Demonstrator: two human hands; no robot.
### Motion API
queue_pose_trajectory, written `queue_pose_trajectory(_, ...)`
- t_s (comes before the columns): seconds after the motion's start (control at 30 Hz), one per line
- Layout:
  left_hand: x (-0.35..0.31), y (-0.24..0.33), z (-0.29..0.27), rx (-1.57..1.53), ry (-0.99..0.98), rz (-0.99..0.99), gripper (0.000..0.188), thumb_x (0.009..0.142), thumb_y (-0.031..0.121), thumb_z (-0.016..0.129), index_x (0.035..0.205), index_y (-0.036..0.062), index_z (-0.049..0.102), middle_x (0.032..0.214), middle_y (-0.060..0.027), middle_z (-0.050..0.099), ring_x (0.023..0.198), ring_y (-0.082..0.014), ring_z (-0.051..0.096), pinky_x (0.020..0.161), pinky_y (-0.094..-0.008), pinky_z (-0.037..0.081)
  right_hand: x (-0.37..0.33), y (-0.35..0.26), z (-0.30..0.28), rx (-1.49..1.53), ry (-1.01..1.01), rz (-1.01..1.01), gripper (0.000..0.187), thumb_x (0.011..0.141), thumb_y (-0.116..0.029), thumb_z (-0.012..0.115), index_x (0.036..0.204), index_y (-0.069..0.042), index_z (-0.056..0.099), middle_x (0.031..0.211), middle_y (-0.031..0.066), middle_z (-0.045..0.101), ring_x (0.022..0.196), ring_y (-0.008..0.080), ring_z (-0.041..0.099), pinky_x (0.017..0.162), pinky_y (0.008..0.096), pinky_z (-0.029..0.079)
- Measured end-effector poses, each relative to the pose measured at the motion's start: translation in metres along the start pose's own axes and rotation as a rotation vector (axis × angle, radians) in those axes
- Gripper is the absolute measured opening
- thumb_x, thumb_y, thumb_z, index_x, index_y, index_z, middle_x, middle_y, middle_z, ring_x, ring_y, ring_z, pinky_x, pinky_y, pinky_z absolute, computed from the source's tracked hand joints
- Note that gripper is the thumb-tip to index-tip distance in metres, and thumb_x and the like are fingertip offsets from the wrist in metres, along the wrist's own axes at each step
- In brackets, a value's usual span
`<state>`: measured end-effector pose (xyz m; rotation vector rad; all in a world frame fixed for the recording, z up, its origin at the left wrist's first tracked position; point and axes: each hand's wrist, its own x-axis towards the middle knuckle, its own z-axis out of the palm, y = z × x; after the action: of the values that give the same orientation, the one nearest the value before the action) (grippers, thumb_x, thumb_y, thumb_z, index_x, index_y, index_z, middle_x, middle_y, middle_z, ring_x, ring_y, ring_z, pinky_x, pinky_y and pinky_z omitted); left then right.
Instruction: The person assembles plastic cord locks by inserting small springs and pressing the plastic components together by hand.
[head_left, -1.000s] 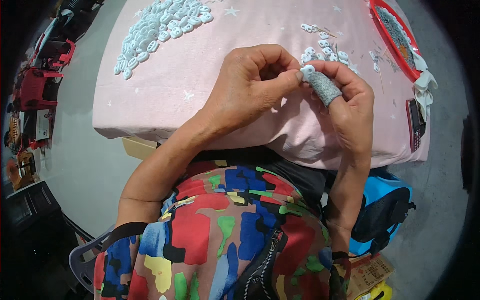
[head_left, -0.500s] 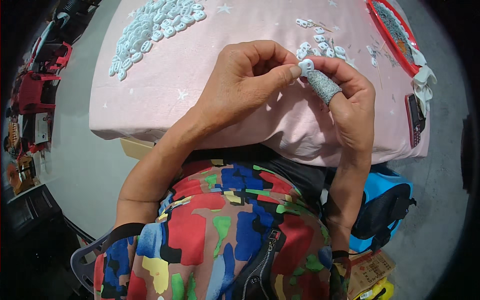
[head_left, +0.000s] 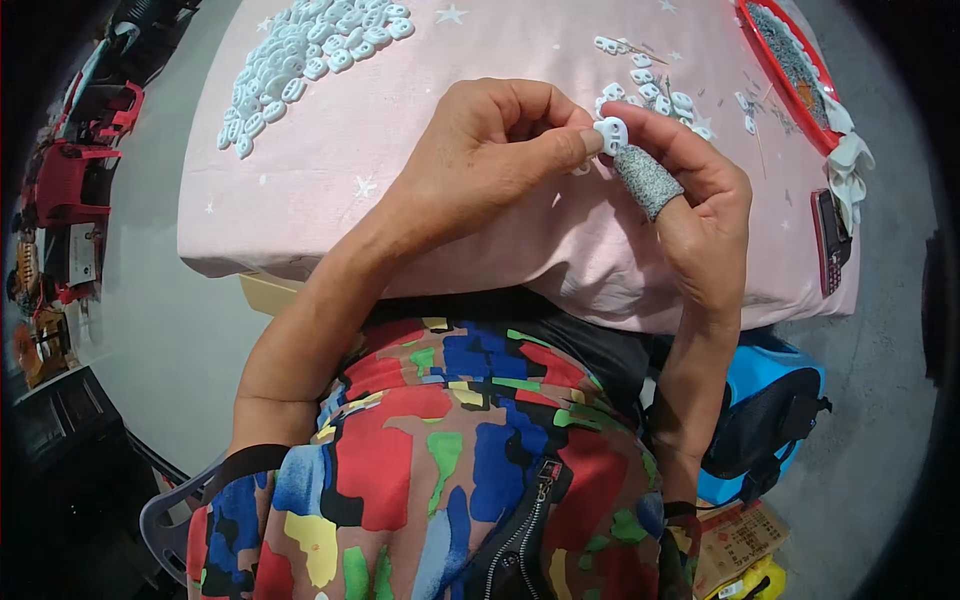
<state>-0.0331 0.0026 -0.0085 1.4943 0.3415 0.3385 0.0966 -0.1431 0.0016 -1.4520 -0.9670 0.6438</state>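
Between my two hands, above the pink cloth, is a small white plastic piece [head_left: 613,135] with dark holes in its face. My left hand [head_left: 500,150] pinches its left edge between thumb and forefinger. The thumb and fingertips of my right hand [head_left: 700,200] close on its other side. A grey speckled finger sleeve [head_left: 650,182] covers the right thumb. Whether anything thin sits between the right fingertips cannot be made out. Just beyond the hands lie several similar white pieces [head_left: 660,103], partly hidden by the right fingers.
A large heap of white pieces [head_left: 290,70] lies at the far left of the pink-covered table [head_left: 300,210]. At the right are a red tray [head_left: 828,135] with grey bits, a white cloth [head_left: 848,165], a phone [head_left: 830,240] and thin sticks. A blue bag [head_left: 765,420] stands below.
The white piece has turned slightly, showing more of its holed face. My right fingers and sleeved thumb have shifted a little; my left hand keeps nearly the same place.
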Motion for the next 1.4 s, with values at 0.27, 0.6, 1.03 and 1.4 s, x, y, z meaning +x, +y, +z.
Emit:
queue_pose_trajectory(0.27, -0.001, 0.011, -0.002, -0.03, -0.048, -0.094, 0.018, 0.092, 0.021, 0.066, 0.095, 0.0035, 0.067, 0.08, 0.0047, 0.06, 0.071, -0.0001, 0.051, 0.062, -0.0147, 0.04, 0.001, 0.004, 0.003, 0.059, 0.041, -0.066, 0.036, 0.084, 0.01, 0.053, 0.117, 0.005, 0.065, 0.102, 0.0091, 0.068, 0.093, 0.0113, 0.063, 0.083, 0.0214, 0.049)
queue_pose_trajectory(0.6, 0.0, 0.002, -0.002, -0.033, -0.044, -0.047, 0.017, 0.092, 0.02, 0.067, 0.095, 0.0035, 0.067, 0.079, 0.0049, 0.06, 0.067, 0.0009, 0.05, 0.057, -0.0132, 0.038, -0.002, 0.003, 0.003, 0.106, 0.012, -0.018, 0.034, 0.085, 0.009, 0.057, 0.117, 0.002, 0.066, 0.1, 0.0062, 0.068, 0.093, 0.0105, 0.062, 0.082, 0.0218, 0.05)
queue_pose_trajectory(1.03, -0.003, 0.007, -0.004, -0.078, -0.078, -0.101, 0.019, 0.091, 0.022, 0.068, 0.095, 0.004, 0.068, 0.077, 0.006, 0.059, 0.062, 0.0016, 0.046, 0.053, -0.0138, 0.034, -0.007, 0.003, -0.006, -0.218, -0.035, -0.115, 0.038, 0.086, 0.006, 0.063, 0.124, 0.004, 0.062, 0.112, 0.0061, 0.064, 0.099, 0.0105, 0.059, 0.088, 0.0233, 0.048)
queue_pose_trajectory(1.4, -0.001, 0.005, -0.002, -0.135, -0.112, -0.04, 0.019, 0.092, 0.021, 0.068, 0.096, 0.0028, 0.068, 0.08, 0.0054, 0.06, 0.068, 0.0008, 0.05, 0.058, -0.0136, 0.037, -0.001, 0.015, -0.006, -0.413, 0.026, -0.402, 0.032, 0.08, 0.005, 0.066, 0.111, -0.002, 0.069, 0.09, 0.0092, 0.068, 0.076, 0.0141, 0.063, 0.066, 0.0251, 0.049)
